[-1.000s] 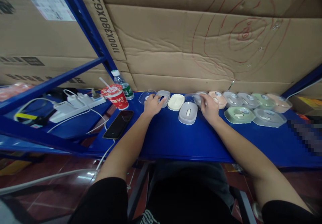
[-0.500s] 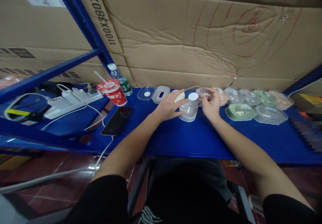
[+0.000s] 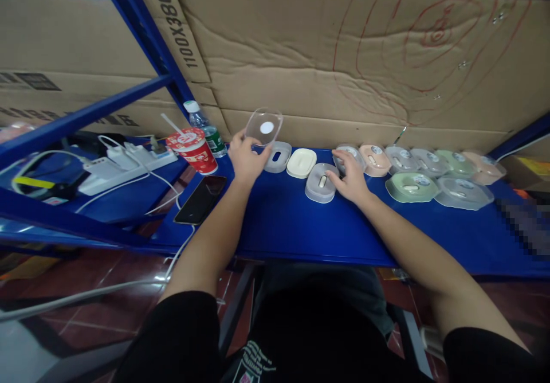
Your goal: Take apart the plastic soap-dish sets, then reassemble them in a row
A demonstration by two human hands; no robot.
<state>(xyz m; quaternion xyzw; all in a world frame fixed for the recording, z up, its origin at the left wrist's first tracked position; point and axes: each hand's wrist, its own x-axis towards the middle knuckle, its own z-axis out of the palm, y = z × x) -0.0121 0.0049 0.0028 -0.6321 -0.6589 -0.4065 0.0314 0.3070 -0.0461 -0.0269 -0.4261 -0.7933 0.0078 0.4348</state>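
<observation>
My left hand (image 3: pixel 244 158) grips a clear plastic lid (image 3: pixel 263 125) with a round white sticker, held up above the blue table (image 3: pixel 301 228). Just right of it lie a grey tray with a slot (image 3: pixel 277 157) and a cream tray (image 3: pixel 301 163). My right hand (image 3: pixel 351 178) rests with fingers spread on the table, touching a clear-lidded grey box (image 3: pixel 320 183) on its left and a lidded box (image 3: pixel 349 152) behind its fingertips.
A row of lidded pastel boxes (image 3: pixel 412 187) runs right along the cardboard wall (image 3: pixel 344 56). At left stand a red cup with straw (image 3: pixel 192 150), a water bottle (image 3: pixel 206 129), a black phone (image 3: pixel 200 199) on a cable, and a white power strip (image 3: pixel 129 168).
My left hand went from the boxes in the middle to the left and lifted the clear lid off the table. My right hand let go of a lid and settled beside the grey box.
</observation>
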